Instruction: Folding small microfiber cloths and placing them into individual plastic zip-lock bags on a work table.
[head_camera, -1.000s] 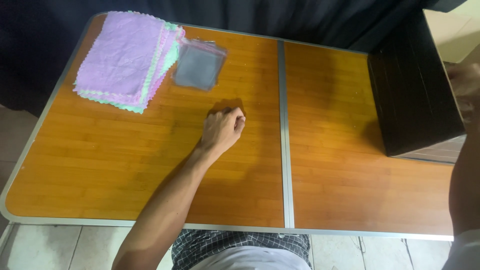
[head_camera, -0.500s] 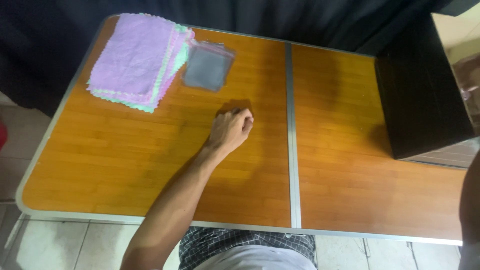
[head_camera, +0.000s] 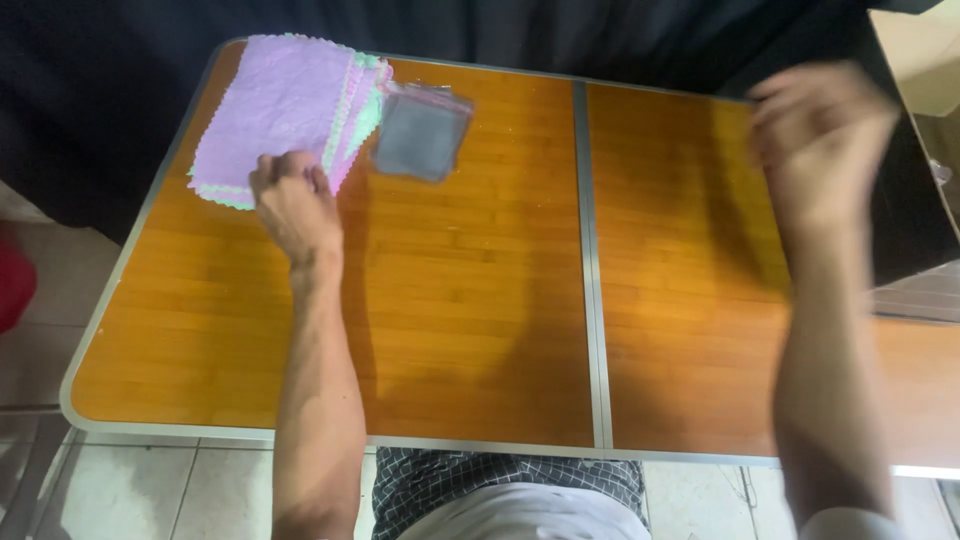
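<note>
- Left hand (head_camera: 296, 205) lying at upper left of frame, knuckles up, fingers curled down onto the near edge of the cloth stack (head_camera: 285, 110); fingertips touching the top purple cloth, grip not resolvable, so cannot tell whether a cloth is pinched.
- Cloth stack sitting at the far left corner of the table (head_camera: 480, 330); purple cloth on top, green and pale scalloped edges showing along the right and near sides.
- Clear pouches (head_camera: 422, 143) lying just right of the stack, touching or slightly overlapping its right edge; grey and flat, a small pile slightly fanned.
- Right hand (head_camera: 820, 135) hovering at upper right of frame, raised above the table and motion-blurred; fingers loosely bent, holding nothing visible, exact spread not readable.
- Black box (head_camera: 905, 215) standing at the right edge of frame, mostly hidden behind the right hand and forearm.
- Table showing orange wood grain, a metal rim and a metal seam running top to bottom right of centre.
- Dark curtain (head_camera: 600, 40) hanging along the top of frame behind the table.
- Tiled floor (head_camera: 120, 490) showing at lower left; checked shorts (head_camera: 500, 480) at bottom centre.
</note>
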